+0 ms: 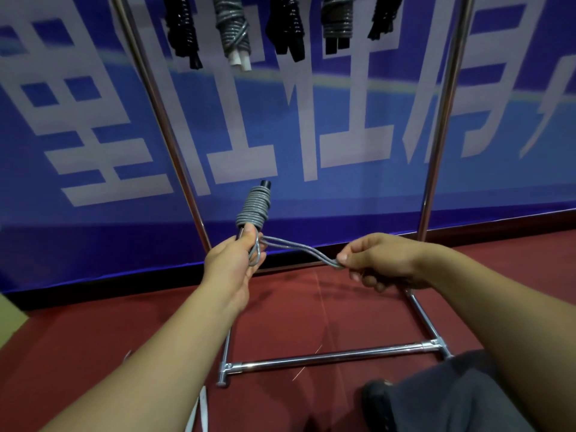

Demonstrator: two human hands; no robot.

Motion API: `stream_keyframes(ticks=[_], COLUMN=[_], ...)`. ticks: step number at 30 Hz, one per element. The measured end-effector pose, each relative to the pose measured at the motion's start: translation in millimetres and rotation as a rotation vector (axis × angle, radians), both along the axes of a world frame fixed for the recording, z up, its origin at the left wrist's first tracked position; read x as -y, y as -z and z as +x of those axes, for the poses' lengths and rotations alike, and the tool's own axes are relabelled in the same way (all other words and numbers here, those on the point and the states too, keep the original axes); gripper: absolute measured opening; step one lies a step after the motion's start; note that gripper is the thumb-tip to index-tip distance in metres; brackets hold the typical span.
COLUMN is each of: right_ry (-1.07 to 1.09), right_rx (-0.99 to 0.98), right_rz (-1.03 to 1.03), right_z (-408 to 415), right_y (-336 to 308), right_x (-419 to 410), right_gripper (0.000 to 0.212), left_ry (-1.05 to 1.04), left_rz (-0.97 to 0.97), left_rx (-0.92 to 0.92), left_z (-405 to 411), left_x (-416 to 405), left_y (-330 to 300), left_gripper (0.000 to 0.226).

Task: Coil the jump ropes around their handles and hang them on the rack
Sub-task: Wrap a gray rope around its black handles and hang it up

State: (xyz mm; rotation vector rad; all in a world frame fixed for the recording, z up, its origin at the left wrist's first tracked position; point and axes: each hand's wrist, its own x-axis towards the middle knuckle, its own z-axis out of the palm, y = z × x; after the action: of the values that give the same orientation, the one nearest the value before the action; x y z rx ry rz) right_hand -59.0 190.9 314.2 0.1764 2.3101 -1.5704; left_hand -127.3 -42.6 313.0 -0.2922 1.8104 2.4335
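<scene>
Rope tail (299, 251) runs sideways from the upright coiled handles (254, 207) gripped in my left hand (232, 260) across to my right hand (374, 260), which pinches its looped end, rack (436, 169) just beyond.

Grey rope (254, 207), black handles (266, 184); blue banner (343, 188); maroon floor (296, 307).

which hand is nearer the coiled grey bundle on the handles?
Left. The left hand grips the handles just below the coiled grey bundle; the right hand pinches the rope's loop end off to the side.
</scene>
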Motion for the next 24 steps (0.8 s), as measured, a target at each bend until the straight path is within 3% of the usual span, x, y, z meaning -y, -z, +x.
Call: stream_keyframes(ticks=[5,7,10,14,22,24], right_ry=[0.03,0.144,0.31,0.271,0.027,-0.011], right_rx=[-0.157,-0.228,-0.388,-0.503,-0.347,-0.319], right_rz=[0.655,0.764,0.622,0.535,0.419,0.423], right_z=[-7.0,-11.1,-9.8,-2.8,-6.9,-5.9], right_y=[11.4,11.7,2.5,-5.6,7.5,8.3], right_x=[-2.2,-0.4,6.3,24.3,48.9,48.5], right_gripper=[0.033,0.037,0.044,0.042,0.058,0.051], left_ry=[0.011,0.01,0.012,0.051,0.156,0.161], left_rz=[-0.118,-0.169,-0.233,-0.28,-0.257,-0.241], left_rx=[-0.04,-0.069,-0.102,-0.134,-0.2,-0.191], left_z=[9.8,14.1,17.8,23.0,30.1,27.4], left_x=[-5.8,-9.0,-12.3,-19.9,-35.7,-34.2], left_y=[2.2,3.5,6.0,10.6,11.8,13.0], left_gripper=[0.019,0.017,0.014,0.021,0.018,0.019])
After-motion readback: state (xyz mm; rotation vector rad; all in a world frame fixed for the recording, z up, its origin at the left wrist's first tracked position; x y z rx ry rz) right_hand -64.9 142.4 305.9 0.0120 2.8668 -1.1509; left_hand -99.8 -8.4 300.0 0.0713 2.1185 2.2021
